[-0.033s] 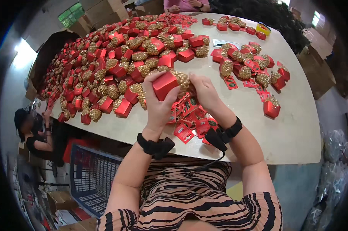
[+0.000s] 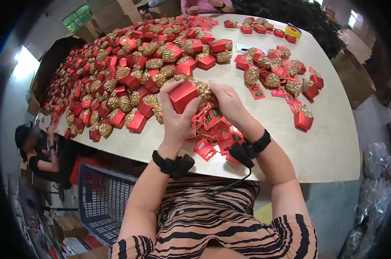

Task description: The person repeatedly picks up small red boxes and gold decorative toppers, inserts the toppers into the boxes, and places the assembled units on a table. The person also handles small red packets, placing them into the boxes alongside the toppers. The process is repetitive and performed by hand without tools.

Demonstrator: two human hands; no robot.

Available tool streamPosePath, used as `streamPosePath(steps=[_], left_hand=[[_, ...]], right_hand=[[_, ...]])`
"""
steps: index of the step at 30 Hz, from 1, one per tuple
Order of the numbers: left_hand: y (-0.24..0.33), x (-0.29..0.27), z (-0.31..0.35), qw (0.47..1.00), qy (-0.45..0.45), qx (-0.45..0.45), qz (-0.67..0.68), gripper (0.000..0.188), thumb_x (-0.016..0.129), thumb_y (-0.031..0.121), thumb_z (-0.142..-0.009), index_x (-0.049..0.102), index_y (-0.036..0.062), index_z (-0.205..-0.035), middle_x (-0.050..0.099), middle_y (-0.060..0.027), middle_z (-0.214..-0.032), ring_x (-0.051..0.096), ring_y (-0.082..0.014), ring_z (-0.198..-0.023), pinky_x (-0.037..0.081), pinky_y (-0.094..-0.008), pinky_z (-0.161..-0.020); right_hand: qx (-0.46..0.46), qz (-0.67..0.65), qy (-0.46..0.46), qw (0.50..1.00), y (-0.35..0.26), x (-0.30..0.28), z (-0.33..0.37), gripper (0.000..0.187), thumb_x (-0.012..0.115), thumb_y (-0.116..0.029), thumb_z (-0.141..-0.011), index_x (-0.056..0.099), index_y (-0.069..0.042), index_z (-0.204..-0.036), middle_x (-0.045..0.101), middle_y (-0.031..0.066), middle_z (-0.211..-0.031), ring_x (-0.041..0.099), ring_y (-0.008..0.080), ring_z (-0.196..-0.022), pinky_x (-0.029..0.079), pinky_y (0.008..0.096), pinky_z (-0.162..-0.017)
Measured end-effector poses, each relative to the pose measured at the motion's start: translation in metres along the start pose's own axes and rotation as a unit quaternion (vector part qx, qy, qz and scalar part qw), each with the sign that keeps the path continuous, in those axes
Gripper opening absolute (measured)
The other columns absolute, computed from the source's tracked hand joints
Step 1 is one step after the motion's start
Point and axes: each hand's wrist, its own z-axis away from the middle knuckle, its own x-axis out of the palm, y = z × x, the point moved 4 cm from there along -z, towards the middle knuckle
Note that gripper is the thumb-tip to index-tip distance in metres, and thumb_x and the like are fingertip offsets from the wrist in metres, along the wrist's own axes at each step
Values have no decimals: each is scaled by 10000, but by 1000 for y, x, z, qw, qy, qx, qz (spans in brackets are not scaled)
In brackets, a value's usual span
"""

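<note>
A red and gold ornament [image 2: 183,96], with a shiny faceted red base and a bumpy gold top, is held above the table. Wrapped round the red base is my left hand [image 2: 174,118], thumb across its near side. My right hand [image 2: 231,102] has its fingers closed at the ornament's gold end; the fingertips are partly hidden, so any thin string there does not show. Just below both hands lies a pile of red card tags [image 2: 210,134]. A large heap of similar ornaments [image 2: 130,80] spreads over the table's left side.
A smaller group of ornaments with tags [image 2: 271,75] sits on the right of the pale table [image 2: 329,146]. Beyond are a flat whitish piece [image 2: 250,48] and a yellow tape roll [image 2: 293,31]. A blue plastic basket [image 2: 104,198] stands lower left. Two other people work around the table.
The whole view has shifted very slightly. Both hands keep the same hold on the ornament.
</note>
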Motion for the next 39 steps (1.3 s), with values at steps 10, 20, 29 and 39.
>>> streamPosePath(steps=[10, 20, 29, 39], left_hand=[[-29, -6, -7, 977, -140, -36, -155, 408, 652, 211, -821, 511, -6, -1135, 578, -165, -1047, 570, -259, -980, 441, -343, -860], [-83, 7, -1, 876, -333, -35, -346, 391, 666, 152, -734, 589, 29, -1097, 623, -167, -973, 582, -321, -939, 447, -396, -840], [-84, -16, -28, 920, -289, -118, -236, 392, 610, 159, -820, 551, 34, -1186, 648, -112, -966, 605, -160, -883, 473, -277, -757], [-87, -8, -10, 838, -386, 69, -379, 456, 702, 164, -696, 581, 89, -1129, 647, -114, -962, 589, -259, -934, 350, -391, -917]], right_hand=[[-70, 513, 294, 804, -55, -136, -6, 371, 477, -333, -901, 636, 2, -922, 604, 205, -787, 604, 350, -790, 453, 444, -713], [-93, 587, 194, 781, -41, -130, -7, 359, 576, -301, -841, 589, -67, -1113, 570, 186, -1036, 585, 345, -938, 465, 412, -818], [-76, 491, -1, 868, -22, -58, -8, 284, 587, -277, -832, 656, -34, -962, 626, 147, -900, 615, 286, -823, 477, 364, -774], [-74, 539, -72, 836, -10, -42, -8, 273, 571, -253, -832, 655, -15, -936, 644, 152, -867, 621, 300, -809, 482, 384, -754]])
